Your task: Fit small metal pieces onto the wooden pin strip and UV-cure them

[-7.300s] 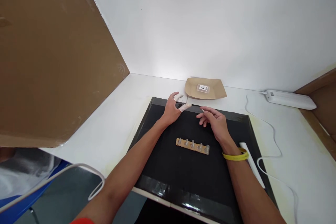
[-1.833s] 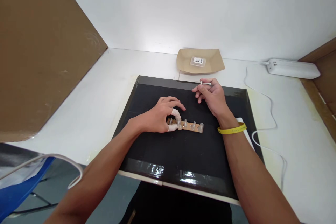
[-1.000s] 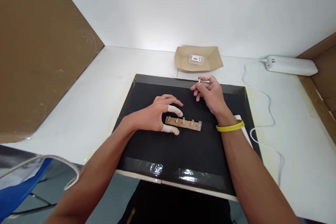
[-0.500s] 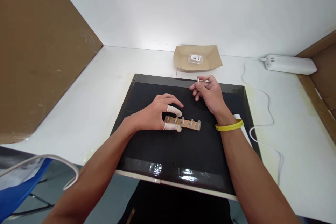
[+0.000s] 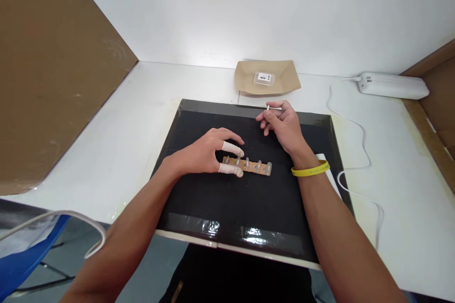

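Now spreads left hand [image 5: 209,149] wide astride strip [image 5: 251,168], no longer pinching peg [image 5: 238,161], apparently for clearance; pinches stick [image 5: 268,108] in right hand [image 5: 284,125], seemingly to leave strip accessible.

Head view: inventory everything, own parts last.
table: 1, white, central
mat: 1, black, on table
flat strip: 1, tan, on mat
upstanding pieces: 5, greyish-clear, along flat strip
stick: 1, whitish, in right hand
bar: 1, white, mat's right side, partly hidden
tray: 1, tan, beyond mat
labelled box: 1, clear, in tray
power strip: 1, white, far right
cables: 2, white, right and lower left
wall: 1, white, behind
panel: 1, brown, left
board: 1, brown, right edge
chair: 1, blue, lower left
wristband: 1, yellow, right forearm
finger covers: 2, off-white, left hand
trousers: 1, black, bottom centre
left hand: 1, at flat strip
right hand: 1, over mat
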### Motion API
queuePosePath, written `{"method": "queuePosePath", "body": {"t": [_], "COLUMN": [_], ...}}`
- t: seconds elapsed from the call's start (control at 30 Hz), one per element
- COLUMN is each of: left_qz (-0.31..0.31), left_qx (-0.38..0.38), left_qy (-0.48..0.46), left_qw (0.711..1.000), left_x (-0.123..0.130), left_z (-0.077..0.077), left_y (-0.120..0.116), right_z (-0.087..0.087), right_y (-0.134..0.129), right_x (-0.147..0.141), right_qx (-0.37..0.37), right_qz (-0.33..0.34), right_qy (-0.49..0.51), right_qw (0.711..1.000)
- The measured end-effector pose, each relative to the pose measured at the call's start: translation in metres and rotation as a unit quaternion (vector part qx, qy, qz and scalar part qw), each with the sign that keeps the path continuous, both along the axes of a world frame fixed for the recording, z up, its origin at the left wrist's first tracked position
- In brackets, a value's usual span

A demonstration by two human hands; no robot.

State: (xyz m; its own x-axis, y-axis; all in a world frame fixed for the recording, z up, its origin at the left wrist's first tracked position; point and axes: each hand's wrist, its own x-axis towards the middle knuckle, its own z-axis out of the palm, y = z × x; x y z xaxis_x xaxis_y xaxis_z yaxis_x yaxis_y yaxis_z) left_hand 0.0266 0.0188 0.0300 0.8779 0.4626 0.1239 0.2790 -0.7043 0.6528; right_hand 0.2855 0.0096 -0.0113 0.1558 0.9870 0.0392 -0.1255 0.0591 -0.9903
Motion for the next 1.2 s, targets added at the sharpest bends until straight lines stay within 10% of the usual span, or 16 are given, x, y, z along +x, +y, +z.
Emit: {"method": "queuePosePath", "body": {"t": [1.2], "left_qz": [0.014], "left_qx": [-0.075], "left_qy": [0.079], "left_qw": [0.994], "left_x": [0.004], "left_z": [0.003], "left_y": [-0.009], "right_z": [-0.001], "right_y": [0.0], "right_x": [0.002], "right_qx": [0.002], "right_qz": [0.006], "right_qy": [-0.013], "right_qw": [1.0]}}
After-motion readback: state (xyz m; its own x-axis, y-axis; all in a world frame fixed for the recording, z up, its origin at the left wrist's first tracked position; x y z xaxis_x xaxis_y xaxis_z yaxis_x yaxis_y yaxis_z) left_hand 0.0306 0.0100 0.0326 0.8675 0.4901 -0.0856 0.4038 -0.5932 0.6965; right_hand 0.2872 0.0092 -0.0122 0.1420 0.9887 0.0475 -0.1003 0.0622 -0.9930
